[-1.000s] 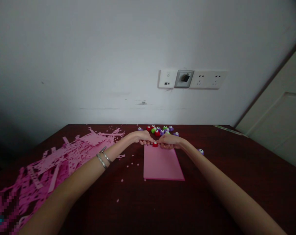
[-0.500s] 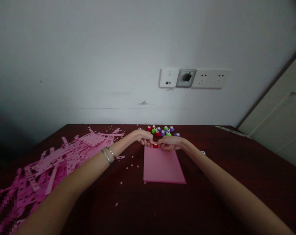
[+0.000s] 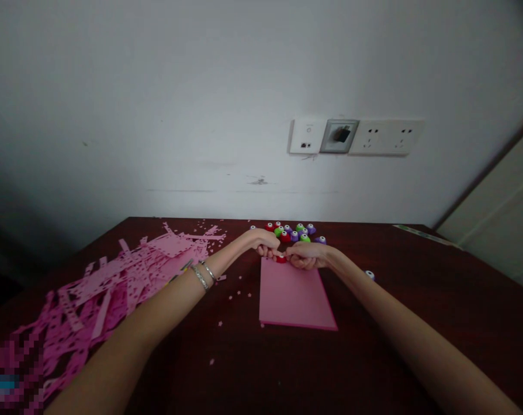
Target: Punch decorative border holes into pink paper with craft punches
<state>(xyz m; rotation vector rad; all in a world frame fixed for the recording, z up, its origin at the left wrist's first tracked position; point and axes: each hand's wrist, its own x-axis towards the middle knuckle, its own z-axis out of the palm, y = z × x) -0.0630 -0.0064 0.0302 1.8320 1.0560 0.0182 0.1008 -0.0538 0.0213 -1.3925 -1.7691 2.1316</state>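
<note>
A small red craft punch (image 3: 281, 259) sits at the far edge of a stack of pink paper (image 3: 296, 297). From its left side my left hand (image 3: 265, 242) grips it, fingers curled and a finger reaching onto the punch. My right hand (image 3: 305, 255) closes on it from the right, its fingers bent into a near fist. Whether a sheet lies inside the punch is too small to tell. Two bracelets circle my left wrist. Just beyond my hands stand several more punches (image 3: 284, 236) in red, green and purple.
Punched pink paper strips (image 3: 110, 294) are heaped on the left of the dark table (image 3: 227, 380). Tiny paper cut-outs (image 3: 239, 293) lie scattered nearby. Another punch (image 3: 369, 275) is beside my right forearm. A patterned strip (image 3: 425, 234) lies far right. Wall sockets (image 3: 386, 138) are behind.
The whole scene has shifted slightly right in view, as the camera turned a little. Both hands stay on the red punch at the paper's far edge.
</note>
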